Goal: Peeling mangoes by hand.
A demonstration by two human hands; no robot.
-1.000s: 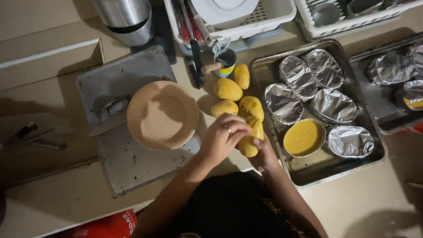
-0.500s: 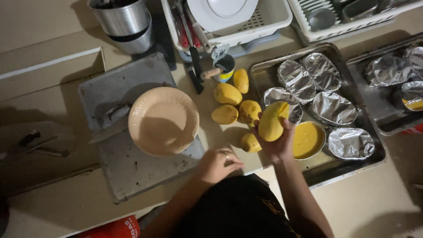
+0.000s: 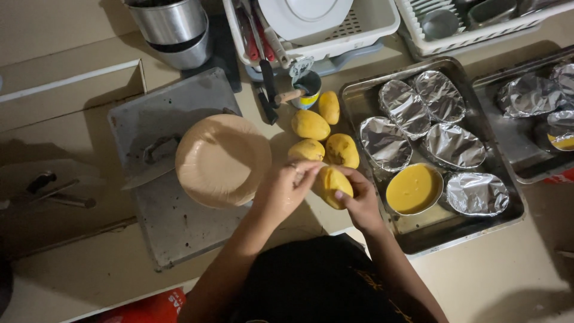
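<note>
My right hand (image 3: pixel 360 203) grips a peeled yellow mango (image 3: pixel 333 184) just above the counter. The fingertips of my left hand (image 3: pixel 286 186) pinch the same mango at its upper left side. Three more yellow mangoes lie just beyond: one (image 3: pixel 306 149) next to my left hand, one (image 3: pixel 342 149) to its right, one (image 3: pixel 310 124) farther back. A smaller mango (image 3: pixel 329 106) lies near a cup. A tan paper plate (image 3: pixel 222 158) rests on a grey board (image 3: pixel 173 221) left of my hands.
A steel tray (image 3: pixel 478 230) on the right holds several foil-covered oval cups and one open cup of yellow puree (image 3: pixel 413 188). A second tray (image 3: pixel 526 170) sits far right. Dish racks (image 3: pixel 371 24) and a steel pot (image 3: pixel 170 27) line the back. A knife (image 3: pixel 152 167) lies on the board.
My right hand has brought the mango down from over the tray to the counter in front of me. My left hand has come up and taken hold of it too.
</note>
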